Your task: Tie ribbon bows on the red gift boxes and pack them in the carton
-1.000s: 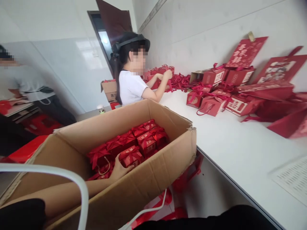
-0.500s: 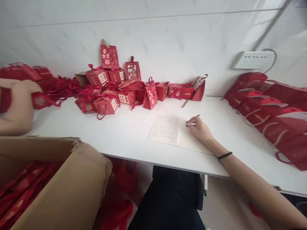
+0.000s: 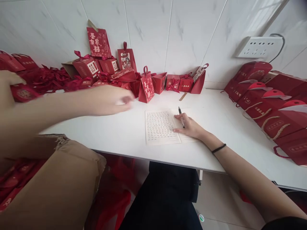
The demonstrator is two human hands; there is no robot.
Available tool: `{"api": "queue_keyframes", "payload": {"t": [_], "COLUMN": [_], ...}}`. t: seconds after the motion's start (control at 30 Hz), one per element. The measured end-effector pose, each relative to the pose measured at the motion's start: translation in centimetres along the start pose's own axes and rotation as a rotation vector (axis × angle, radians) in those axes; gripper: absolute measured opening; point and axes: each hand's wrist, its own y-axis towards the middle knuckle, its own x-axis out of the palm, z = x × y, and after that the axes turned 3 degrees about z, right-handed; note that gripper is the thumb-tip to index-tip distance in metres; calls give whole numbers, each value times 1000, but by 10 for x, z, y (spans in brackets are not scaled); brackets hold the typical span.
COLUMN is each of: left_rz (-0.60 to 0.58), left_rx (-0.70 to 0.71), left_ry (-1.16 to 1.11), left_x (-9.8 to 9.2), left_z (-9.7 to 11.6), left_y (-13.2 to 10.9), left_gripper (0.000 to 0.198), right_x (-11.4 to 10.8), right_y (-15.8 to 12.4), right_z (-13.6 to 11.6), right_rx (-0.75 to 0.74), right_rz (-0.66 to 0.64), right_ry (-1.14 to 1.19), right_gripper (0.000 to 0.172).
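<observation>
My right hand (image 3: pixel 189 126) rests on an open notebook (image 3: pixel 159 127) with a black-and-clear pen (image 3: pixel 179 111) held between its fingers. The pen's dark end points away from me. Rows of handwriting fill the left page, while my right hand covers part of the right page. From the left, an arm I take to be my left one stretches over the table; my left hand (image 3: pixel 117 99) is smeared by motion near the red gift boxes, its fingers unclear. Close beyond it stands a red triangular gift box (image 3: pixel 146 88) with white characters.
A cardboard box (image 3: pixel 64 182) with red items inside stands at left. Another person's arm (image 3: pixel 7 89) is at the left edge. Red gift boxes (image 3: pixel 86 67) pile against the wall; red bags with rope handles (image 3: pixel 261 111) line the right. A power strip (image 3: pixel 260 48) hangs on the wall.
My left arm has come into view from the left, reaching rightward. My right hand has shifted left towards the written page, and the pen shows more clearly. The view has tilted slightly.
</observation>
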Motion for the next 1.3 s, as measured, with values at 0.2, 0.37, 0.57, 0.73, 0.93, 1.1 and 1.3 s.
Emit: {"api": "queue_keyframes", "payload": {"t": [0.2, 0.37, 0.57, 0.73, 0.93, 1.1, 1.3], "left_rz": [-182, -145, -111, -62, -17, 55, 109], "left_rx": [407, 382, 265, 215, 194, 220, 291], "left_ry": [177, 247, 264, 152, 29, 49, 130], "left_x": [147, 182, 184, 190, 194, 200, 202], "left_z": [-21, -37, -31, -33, -32, -34, -40], "left_y": [98, 100, 91, 90, 91, 93, 96], "left_gripper": [44, 46, 48, 45, 42, 40, 37], "right_x": [-21, -32, -10, 10, 11, 6, 7], "right_y": [-7, -9, -14, -19, -22, -26, -25], "right_z": [-5, -26, -53, -60, -63, -69, -78], "right_rx": [-37, -27, 202, 461, 512, 354, 303], "right_rz": [546, 822, 501, 216, 126, 93, 185], "right_ry": [179, 483, 897, 986, 960, 708, 400], "right_gripper": [17, 22, 30, 28, 29, 32, 21]}}
